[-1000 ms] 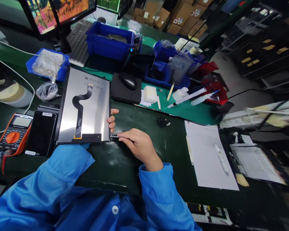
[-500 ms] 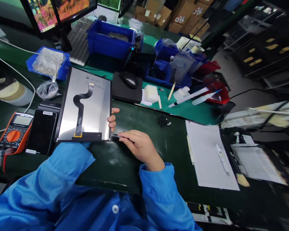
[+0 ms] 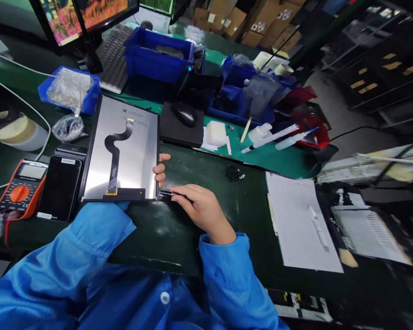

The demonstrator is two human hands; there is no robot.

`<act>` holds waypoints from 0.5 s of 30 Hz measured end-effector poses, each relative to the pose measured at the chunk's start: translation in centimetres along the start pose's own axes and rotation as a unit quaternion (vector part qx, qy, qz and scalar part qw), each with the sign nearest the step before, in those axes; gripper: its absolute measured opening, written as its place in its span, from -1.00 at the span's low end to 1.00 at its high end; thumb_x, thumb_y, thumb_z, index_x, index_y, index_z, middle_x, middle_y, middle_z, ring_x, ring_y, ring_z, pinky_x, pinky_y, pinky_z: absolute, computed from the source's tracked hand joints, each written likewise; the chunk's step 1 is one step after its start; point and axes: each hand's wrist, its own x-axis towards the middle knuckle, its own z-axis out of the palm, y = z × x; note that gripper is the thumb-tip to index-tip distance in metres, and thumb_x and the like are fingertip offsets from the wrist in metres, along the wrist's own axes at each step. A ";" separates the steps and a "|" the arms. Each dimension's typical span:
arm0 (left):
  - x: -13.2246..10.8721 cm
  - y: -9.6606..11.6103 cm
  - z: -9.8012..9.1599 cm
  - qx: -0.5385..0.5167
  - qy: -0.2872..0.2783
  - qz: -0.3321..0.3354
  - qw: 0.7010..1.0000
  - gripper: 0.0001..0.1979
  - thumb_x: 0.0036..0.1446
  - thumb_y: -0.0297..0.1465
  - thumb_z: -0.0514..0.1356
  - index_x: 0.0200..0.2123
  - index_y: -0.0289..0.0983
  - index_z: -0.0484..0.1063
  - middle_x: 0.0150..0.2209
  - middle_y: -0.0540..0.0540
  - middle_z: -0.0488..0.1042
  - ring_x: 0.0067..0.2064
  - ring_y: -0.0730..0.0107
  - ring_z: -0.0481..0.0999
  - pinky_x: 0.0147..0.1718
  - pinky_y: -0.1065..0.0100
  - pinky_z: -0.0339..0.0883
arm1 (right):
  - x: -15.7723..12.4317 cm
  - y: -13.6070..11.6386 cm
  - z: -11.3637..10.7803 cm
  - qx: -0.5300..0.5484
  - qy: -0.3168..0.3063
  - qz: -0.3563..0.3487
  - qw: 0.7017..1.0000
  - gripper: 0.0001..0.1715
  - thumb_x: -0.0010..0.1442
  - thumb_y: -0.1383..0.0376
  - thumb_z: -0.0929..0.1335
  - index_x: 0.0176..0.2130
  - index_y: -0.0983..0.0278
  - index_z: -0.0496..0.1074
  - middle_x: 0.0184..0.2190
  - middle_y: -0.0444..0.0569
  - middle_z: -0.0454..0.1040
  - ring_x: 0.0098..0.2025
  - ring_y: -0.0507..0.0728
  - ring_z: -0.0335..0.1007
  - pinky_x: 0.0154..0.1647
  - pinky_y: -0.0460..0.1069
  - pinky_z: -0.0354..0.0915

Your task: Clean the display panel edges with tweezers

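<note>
A silver tablet display panel (image 3: pixel 134 146) with a black flex cable (image 3: pixel 115 153) on its back is held tilted above the dark green bench. My left hand (image 3: pixel 161 170) reaches from under the panel, only its fingertips showing, curled round the right edge. My right hand (image 3: pixel 198 206) pinches thin metal tweezers (image 3: pixel 165 192), whose tip touches the panel's lower right corner.
A black phone (image 3: pixel 59 188) and an orange multimeter (image 3: pixel 19 190) lie to the left. Behind are blue bins (image 3: pixel 158 59), a keyboard (image 3: pixel 113 59), a mouse (image 3: pixel 184 114) and pens (image 3: pixel 270 137). A paper sheet with a pen (image 3: pixel 298 220) lies to the right.
The tweezers' tip has crept slightly left and up against the panel's corner. My right hand shifted a little. The panel stays held as before.
</note>
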 end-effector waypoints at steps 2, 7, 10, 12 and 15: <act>0.0 -0.1 0.1 -0.007 0.012 0.004 1.000 -0.45 0.44 -0.21 -0.33 -0.04 -0.37 0.37 -0.44 -0.10 0.34 -0.42 0.29 0.42 -0.37 0.24 0.36 | 0.0 0.1 0.1 -0.002 -0.003 0.002 1.000 -0.78 0.36 0.27 0.37 -0.06 0.19 0.60 -0.25 -0.04 0.67 -0.26 0.11 0.57 -0.19 -0.01 0.44; 0.1 -0.1 0.0 0.003 0.008 -0.002 1.000 -0.44 0.44 -0.24 -0.33 -0.05 -0.35 0.41 -0.45 -0.11 0.34 -0.43 0.28 0.44 -0.37 0.19 0.40 | -0.1 0.3 0.3 -0.013 -0.008 -0.004 1.000 -0.78 0.37 0.26 0.36 -0.08 0.19 0.61 -0.26 -0.04 0.67 -0.27 0.11 0.57 -0.21 0.00 0.45; 0.3 -0.1 -0.3 0.001 0.005 0.000 1.000 -0.46 0.43 -0.22 -0.29 -0.05 -0.34 0.42 -0.45 -0.12 0.34 -0.43 0.29 0.44 -0.37 0.19 0.42 | -0.1 0.4 0.4 -0.013 -0.007 -0.007 1.000 -0.79 0.37 0.27 0.36 -0.08 0.18 0.61 -0.25 -0.04 0.67 -0.26 0.11 0.58 -0.21 0.01 0.46; 0.3 -0.1 -0.4 -0.007 0.012 -0.005 1.000 -0.43 0.43 -0.22 -0.32 -0.09 -0.34 0.43 -0.46 -0.12 0.34 -0.44 0.28 0.44 -0.39 0.18 0.42 | -0.1 0.4 0.4 -0.011 -0.009 -0.008 1.000 -0.79 0.37 0.28 0.36 -0.08 0.16 0.61 -0.25 -0.06 0.68 -0.26 0.10 0.59 -0.20 0.01 0.46; 0.3 -0.1 -0.4 -0.016 0.000 -0.012 1.000 -0.39 0.43 -0.23 -0.35 -0.07 -0.35 0.45 -0.45 -0.14 0.36 -0.42 0.23 0.48 -0.38 0.15 0.43 | -0.1 0.4 0.5 -0.013 -0.005 -0.007 1.000 -0.79 0.36 0.28 0.36 -0.09 0.14 0.63 -0.25 -0.07 0.68 -0.28 0.10 0.59 -0.21 0.01 0.47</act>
